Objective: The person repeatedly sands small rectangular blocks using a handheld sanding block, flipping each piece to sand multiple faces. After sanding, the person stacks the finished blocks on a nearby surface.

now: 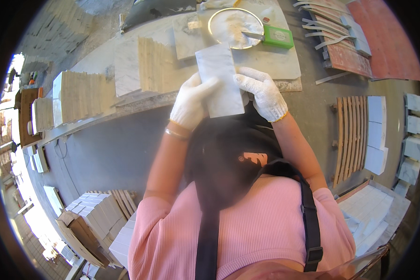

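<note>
Between my two white-gloved hands is a white marble tile [220, 88] with faint grey veins, tilted in front of my black apron. My left hand [193, 99] grips its left edge, the thumb lying across the face. On the opposite edge, my right hand [262, 92] holds the tile with curled fingers, some of them hidden behind it. Just beyond the tile, a round gold-rimmed dish [224, 22] of white powder or paste stands on the bench. A scraper's blade [253, 35] rests over the dish, beside a green box-shaped block [278, 37].
Stacks of tiles [81, 95] line the stone-topped bench [284, 65] on the left. Slatted wooden pallets [350, 140] with white blocks stand at right, near a red board [382, 37] with pale strips. More stacked tiles [95, 212] sit at lower left.
</note>
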Demonstrator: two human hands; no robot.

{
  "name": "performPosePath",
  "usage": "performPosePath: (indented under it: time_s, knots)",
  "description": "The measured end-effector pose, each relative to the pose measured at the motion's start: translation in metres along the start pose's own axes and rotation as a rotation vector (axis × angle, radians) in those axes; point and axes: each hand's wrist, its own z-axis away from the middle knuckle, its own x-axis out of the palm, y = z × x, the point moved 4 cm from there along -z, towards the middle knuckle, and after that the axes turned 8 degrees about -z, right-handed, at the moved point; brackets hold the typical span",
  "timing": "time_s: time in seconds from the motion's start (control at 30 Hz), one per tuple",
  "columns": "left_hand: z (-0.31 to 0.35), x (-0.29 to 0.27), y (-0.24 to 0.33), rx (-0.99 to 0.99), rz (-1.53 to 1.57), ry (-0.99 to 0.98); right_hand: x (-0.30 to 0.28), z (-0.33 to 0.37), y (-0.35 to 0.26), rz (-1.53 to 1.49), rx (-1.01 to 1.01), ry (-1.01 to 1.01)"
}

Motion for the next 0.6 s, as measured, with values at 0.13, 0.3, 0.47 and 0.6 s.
performPosePath:
  time_s: [0.13, 0.3, 0.47, 0.6]
  knots:
    - [0.002, 0.005, 0.005, 0.046, 0.009, 0.027, 0.000, 0.005, -0.006, 0.104, -0.001, 0.066]
    - [0.005, 0.006, 0.007, 0.085, 0.026, 0.083, -0.005, 0.013, 0.000, 0.122, 0.072, 0.003]
    - [0.005, 0.001, 0.007, 0.079, 0.019, 0.126, -0.014, 0.031, 0.015, 0.157, 0.119, 0.010]
    - [0.004, 0.002, 0.004, 0.064, 0.051, 0.150, -0.021, 0.041, 0.021, 0.137, 0.174, -0.025]
